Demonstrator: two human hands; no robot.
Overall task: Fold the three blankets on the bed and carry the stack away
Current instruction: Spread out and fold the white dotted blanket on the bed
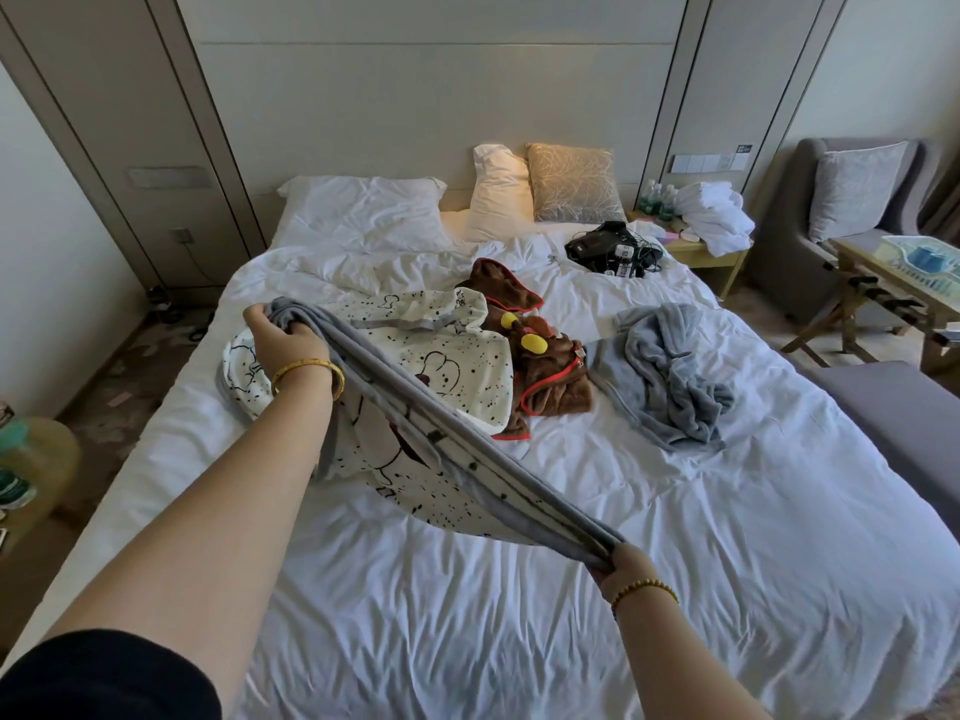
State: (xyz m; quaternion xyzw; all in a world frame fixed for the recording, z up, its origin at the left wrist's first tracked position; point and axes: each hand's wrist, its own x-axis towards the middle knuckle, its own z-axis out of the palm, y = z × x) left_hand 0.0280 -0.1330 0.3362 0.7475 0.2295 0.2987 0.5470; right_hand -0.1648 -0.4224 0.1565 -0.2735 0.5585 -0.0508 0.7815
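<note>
A white blanket (447, 366) with black spots, cartoon figures and a grey border lies partly on the bed (675, 563), its near edge lifted and stretched taut. My left hand (283, 337) grips one end of that grey edge at the far left. My right hand (631, 563) grips the other end near the bed's middle. A brown blanket (550, 376) with red trim and yellow knobs lies crumpled just behind it. Right of that, a grey blanket (670, 376) is bunched in a heap.
White pillows (363, 210) and a patterned cushion (574, 184) lean at the headboard. Black devices with cables (613, 249) lie at the bed's far right. A nightstand (711, 246) with towels, an armchair (841, 220), a wooden table (893, 283) and a grey bench (904, 407) stand to the right.
</note>
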